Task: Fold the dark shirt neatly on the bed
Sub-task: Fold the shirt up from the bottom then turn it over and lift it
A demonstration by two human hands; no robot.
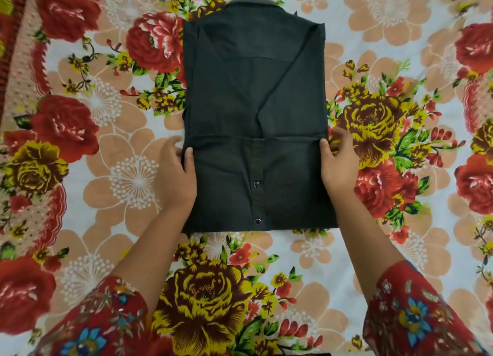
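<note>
Open sheet runs wide on the bed [88, 131] to either side of the shirt [253, 102], out to the left and right edges. The shirt takes up the middle. The left hand [177, 174] and right hand [337, 166] pinch its lower fold and block those side edges; the forearms close off the near corners. Between the forearms, a strip at the near edge is open.
</note>
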